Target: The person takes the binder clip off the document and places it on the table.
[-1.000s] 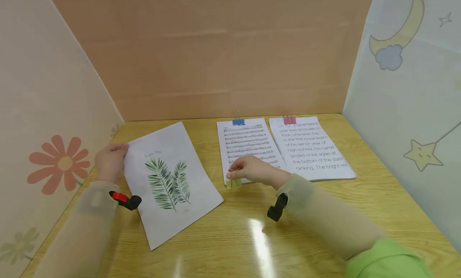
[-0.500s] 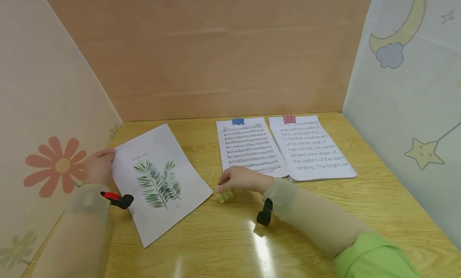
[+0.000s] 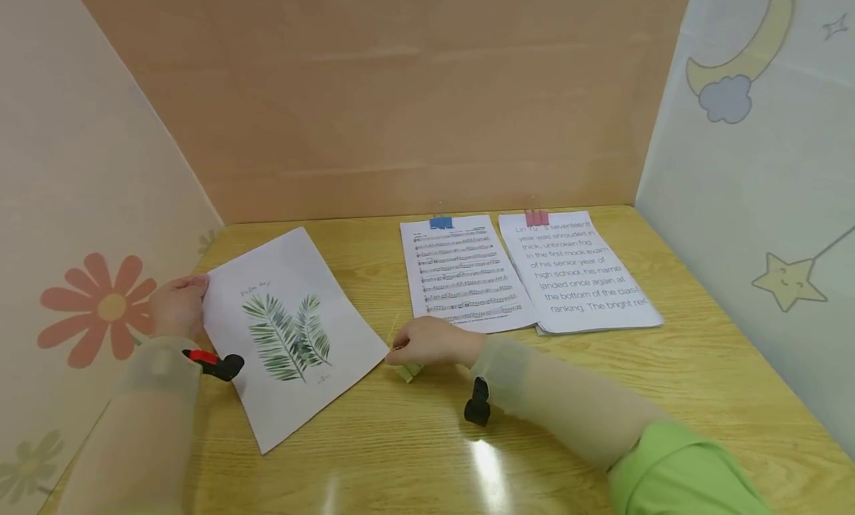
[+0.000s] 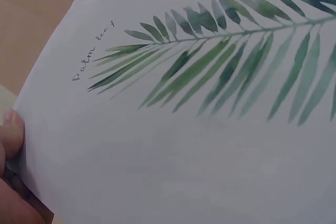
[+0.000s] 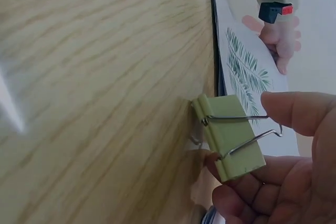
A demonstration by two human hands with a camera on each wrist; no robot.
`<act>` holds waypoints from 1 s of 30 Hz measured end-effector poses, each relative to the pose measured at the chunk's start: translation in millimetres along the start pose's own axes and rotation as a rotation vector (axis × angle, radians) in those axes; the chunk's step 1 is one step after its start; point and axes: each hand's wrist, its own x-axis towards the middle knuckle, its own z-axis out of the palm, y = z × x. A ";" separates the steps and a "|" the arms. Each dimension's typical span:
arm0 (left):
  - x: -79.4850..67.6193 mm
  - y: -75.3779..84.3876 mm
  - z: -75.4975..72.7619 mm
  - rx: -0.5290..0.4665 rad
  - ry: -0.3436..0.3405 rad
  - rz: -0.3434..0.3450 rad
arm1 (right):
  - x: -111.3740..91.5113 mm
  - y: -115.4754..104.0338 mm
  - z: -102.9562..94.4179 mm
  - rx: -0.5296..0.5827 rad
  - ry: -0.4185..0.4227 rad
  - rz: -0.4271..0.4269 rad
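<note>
My left hand (image 3: pixel 177 307) pinches the upper left corner of a white sheet or stack with a printed palm leaf (image 3: pixel 294 337). In the left wrist view, the thumb (image 4: pixel 12 135) lies over the paper's edge. That paper slants on the left of the table, its corner lifted toward the hand. A yellow-green binder clip (image 5: pixel 231 137) is held in my right hand (image 3: pixel 441 342), thumb at the silver wire handles and fingers behind. The clip hovers low over the wood, right by the lower right corner of the palm-leaf paper.
Sheet music (image 3: pixel 461 277) under a blue binder clip (image 3: pixel 441 222) lies at the back middle. Right of it is a text stack (image 3: pixel 581 277) with a pink binder clip (image 3: pixel 536 218). Patterned walls (image 3: pixel 755 203) flank the wooden table (image 3: pixel 548 456).
My right hand has carried the binder clip left and nearer, from the sheet music's lower edge to the palm-leaf paper's corner. My left hand and its paper have shifted left.
</note>
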 end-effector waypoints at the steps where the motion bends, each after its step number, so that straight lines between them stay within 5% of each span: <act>1: 0.4 0.2 -0.7 -0.002 -0.008 -0.020 | 0.9 -1.5 0.8 -0.012 0.003 -0.007; 11: -0.7 0.1 -4.0 -0.007 -0.060 -0.068 | 4.4 -8.3 3.7 -0.085 0.042 -0.040; 15: -0.4 -0.6 -3.2 -0.028 -0.061 -0.072 | 4.2 -13.3 7.0 -0.299 0.179 -0.143; 18: 0.5 -1.4 -2.6 -0.056 -0.059 -0.082 | 1.3 -23.2 11.9 -0.537 0.261 -0.300; 23: 2.7 -2.4 -2.9 -0.068 -0.088 -0.106 | -5.7 -39.4 27.0 -0.834 0.187 -0.531; 30: 7.0 -5.6 1.8 -0.053 -0.119 -0.084 | -9.1 -44.9 39.8 -0.999 0.085 -0.504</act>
